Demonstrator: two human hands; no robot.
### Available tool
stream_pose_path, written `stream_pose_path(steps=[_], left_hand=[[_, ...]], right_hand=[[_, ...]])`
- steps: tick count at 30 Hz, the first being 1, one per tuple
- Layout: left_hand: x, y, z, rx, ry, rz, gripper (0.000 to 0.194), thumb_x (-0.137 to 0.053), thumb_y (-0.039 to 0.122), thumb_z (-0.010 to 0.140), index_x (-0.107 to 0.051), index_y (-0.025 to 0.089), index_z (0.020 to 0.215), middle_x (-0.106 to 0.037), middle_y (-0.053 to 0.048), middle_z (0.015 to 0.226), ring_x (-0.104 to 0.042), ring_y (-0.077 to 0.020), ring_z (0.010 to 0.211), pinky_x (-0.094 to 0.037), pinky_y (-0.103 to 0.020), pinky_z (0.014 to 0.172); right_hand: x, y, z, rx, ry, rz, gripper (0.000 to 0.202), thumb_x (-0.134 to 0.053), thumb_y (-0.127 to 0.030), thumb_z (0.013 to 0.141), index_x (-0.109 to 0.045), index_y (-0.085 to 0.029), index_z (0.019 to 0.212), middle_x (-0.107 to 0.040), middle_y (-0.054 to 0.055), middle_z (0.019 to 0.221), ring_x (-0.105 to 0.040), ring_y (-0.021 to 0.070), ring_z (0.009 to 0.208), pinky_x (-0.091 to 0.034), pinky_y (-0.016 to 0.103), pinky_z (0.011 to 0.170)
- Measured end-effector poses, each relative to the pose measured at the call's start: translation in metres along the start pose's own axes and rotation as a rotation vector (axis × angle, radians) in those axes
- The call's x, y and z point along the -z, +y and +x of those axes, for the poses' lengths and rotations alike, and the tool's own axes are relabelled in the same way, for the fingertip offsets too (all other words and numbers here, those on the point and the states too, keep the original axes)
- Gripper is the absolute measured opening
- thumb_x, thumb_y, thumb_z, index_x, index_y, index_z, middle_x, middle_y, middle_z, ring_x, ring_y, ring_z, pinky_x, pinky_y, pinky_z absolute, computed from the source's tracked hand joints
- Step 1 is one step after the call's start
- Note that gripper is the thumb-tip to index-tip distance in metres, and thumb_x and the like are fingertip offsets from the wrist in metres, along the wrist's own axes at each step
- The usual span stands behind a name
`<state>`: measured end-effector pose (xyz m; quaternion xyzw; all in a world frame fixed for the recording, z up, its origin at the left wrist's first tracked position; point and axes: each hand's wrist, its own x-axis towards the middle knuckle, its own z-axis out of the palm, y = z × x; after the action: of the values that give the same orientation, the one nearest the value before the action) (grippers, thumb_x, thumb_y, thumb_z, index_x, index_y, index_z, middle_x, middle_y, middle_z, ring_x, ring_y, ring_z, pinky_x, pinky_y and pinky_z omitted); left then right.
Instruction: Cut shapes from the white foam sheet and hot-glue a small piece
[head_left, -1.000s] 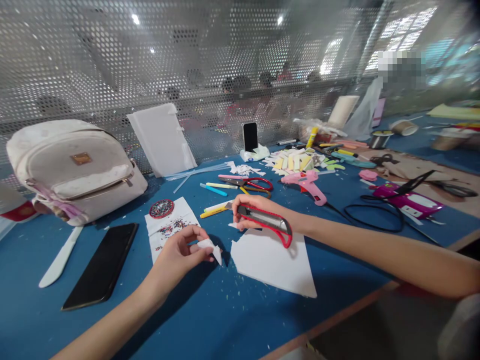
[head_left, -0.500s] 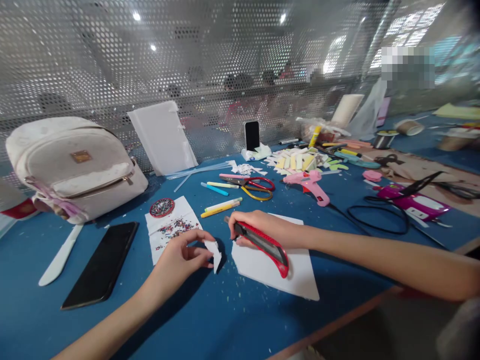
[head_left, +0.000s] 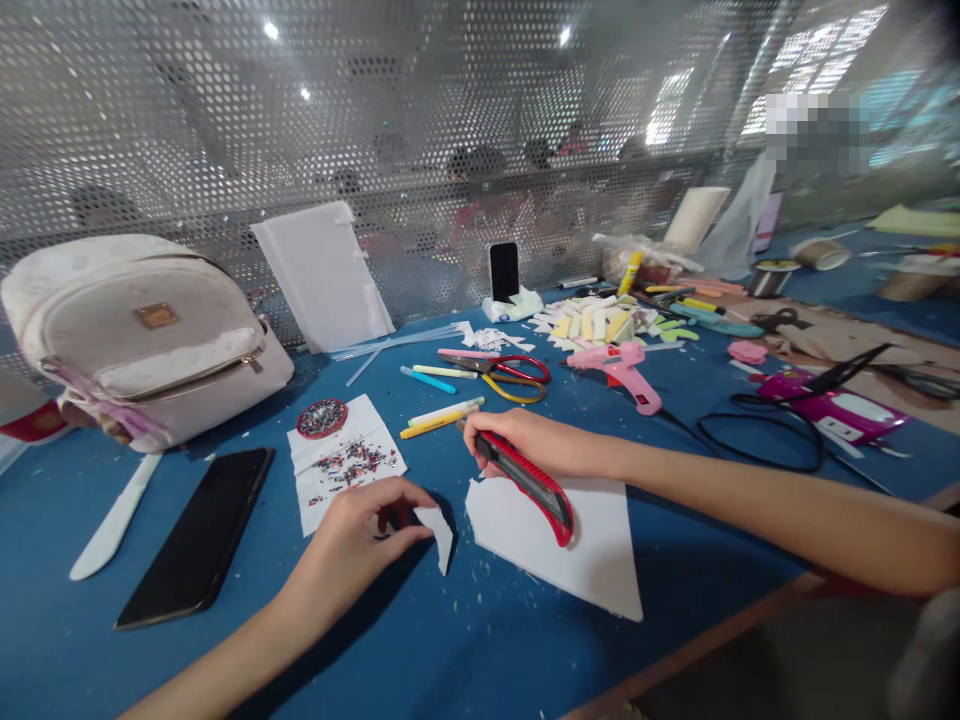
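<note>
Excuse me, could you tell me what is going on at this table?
Someone's left hand pinches a small white piece above the blue table. The right hand holds a red utility knife over a larger white sheet. Scissors and a pink glue gun lie farther back.

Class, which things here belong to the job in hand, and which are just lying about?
Likely in the job: red cutter, in right hand; white scrap, in left hand; white sheet.
Seemingly lying about: backpack; large black phone; white knife.

L hand (head_left: 367, 530) lower, white pc (head_left: 441, 538) turned
</note>
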<state>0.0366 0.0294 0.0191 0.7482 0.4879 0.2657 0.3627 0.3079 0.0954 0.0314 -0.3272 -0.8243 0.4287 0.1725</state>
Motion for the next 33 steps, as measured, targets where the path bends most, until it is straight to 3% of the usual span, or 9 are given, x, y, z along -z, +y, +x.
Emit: stream_pose_path(steps=[6,9,13,17,20,24,27,30,33], left_hand=[[-0.002,-0.004,-0.001,-0.07,-0.014,0.076,0.012,-0.073,0.031,0.083,-0.075,0.025,0.093,-0.071,0.003,0.074,-0.063,-0.0147,0.067,-0.045,-0.023,0.065],[-0.002,-0.008,-0.001,-0.14,-0.02,0.118,0.013,-0.07,0.028,0.086,-0.073,0.025,0.098,-0.073,0.001,0.085,-0.066,-0.0153,0.073,-0.049,-0.024,0.069],[0.0,-0.016,0.001,-0.258,-0.004,0.22,0.011,-0.069,0.026,0.09,-0.072,0.026,0.1,-0.074,-0.001,0.105,-0.068,-0.0183,0.088,-0.047,-0.033,0.086],[-0.001,-0.021,0.002,-0.351,0.02,0.338,0.01,-0.071,0.023,0.09,-0.07,0.026,0.1,-0.073,-0.002,0.105,-0.067,-0.0213,0.094,-0.042,-0.037,0.088],[-0.002,-0.019,0.001,-0.397,0.032,0.414,0.011,-0.071,0.024,0.091,-0.07,0.026,0.102,-0.074,-0.002,0.106,-0.067,-0.0214,0.094,-0.042,-0.038,0.088],[0.004,-0.015,-0.009,-0.432,0.077,0.487,0.018,-0.064,0.024,0.096,-0.067,0.026,0.113,-0.072,-0.005,0.113,-0.065,-0.0235,0.103,-0.042,-0.041,0.093],[0.007,-0.012,-0.022,-0.46,0.102,0.514,0.022,-0.055,0.021,0.101,-0.066,0.026,0.119,-0.068,-0.006,0.121,-0.062,-0.0234,0.11,-0.042,-0.044,0.099],[0.002,-0.01,-0.035,-0.557,0.101,0.577,0.028,-0.047,0.016,0.104,-0.066,0.027,0.122,-0.067,-0.005,0.129,-0.06,-0.0211,0.117,-0.04,-0.043,0.108],[-0.01,-0.013,-0.044,-0.684,0.133,0.685,0.03,-0.046,0.018,0.105,-0.067,0.024,0.125,-0.066,-0.004,0.134,-0.059,-0.0217,0.125,-0.04,-0.041,0.113]], right_hand=[[0.003,-0.008,0.0,0.038,-0.038,-0.07,0.016,-0.049,-0.006,0.09,-0.057,-0.02,0.092,-0.069,-0.001,0.081,-0.068,0.0127,0.072,-0.05,0.022,0.064],[0.017,-0.008,0.01,0.04,-0.013,-0.06,0.01,-0.059,-0.009,0.088,-0.06,-0.018,0.09,-0.071,0.001,0.083,-0.071,0.0146,0.075,-0.054,0.024,0.069],[0.063,0.005,0.047,-0.007,0.201,-0.066,0.017,-0.075,-0.017,0.083,-0.061,-0.017,0.094,-0.073,0.004,0.09,-0.073,0.0182,0.085,-0.058,0.029,0.081],[0.112,0.026,0.091,-0.135,0.466,-0.128,0.023,-0.066,-0.028,0.097,-0.063,-0.013,0.114,-0.07,0.008,0.106,-0.07,0.02,0.092,-0.059,0.038,0.082],[0.127,0.035,0.11,-0.204,0.591,-0.174,0.034,-0.063,-0.034,0.1,-0.061,-0.016,0.127,-0.063,0.01,0.126,-0.066,0.024,0.106,-0.058,0.044,0.089],[0.116,0.035,0.117,-0.198,0.689,-0.185,0.033,-0.064,-0.034,0.099,-0.061,-0.016,0.126,-0.063,0.01,0.126,-0.066,0.0241,0.106,-0.058,0.045,0.089],[0.093,0.022,0.108,-0.114,0.692,-0.133,0.024,-0.058,-0.034,0.102,-0.065,-0.012,0.111,-0.069,0.008,0.103,-0.067,0.0186,0.089,-0.057,0.034,0.082],[0.058,0.0,0.081,-0.029,0.615,-0.051,0.035,-0.041,-0.04,0.106,-0.063,-0.014,0.1,-0.067,0.005,0.082,-0.061,0.0135,0.067,-0.051,0.026,0.065],[0.018,-0.022,0.042,0.044,0.458,-0.002,0.038,-0.041,-0.044,0.104,-0.067,-0.016,0.096,-0.063,0.002,0.076,-0.055,0.0116,0.06,-0.047,0.024,0.059]])
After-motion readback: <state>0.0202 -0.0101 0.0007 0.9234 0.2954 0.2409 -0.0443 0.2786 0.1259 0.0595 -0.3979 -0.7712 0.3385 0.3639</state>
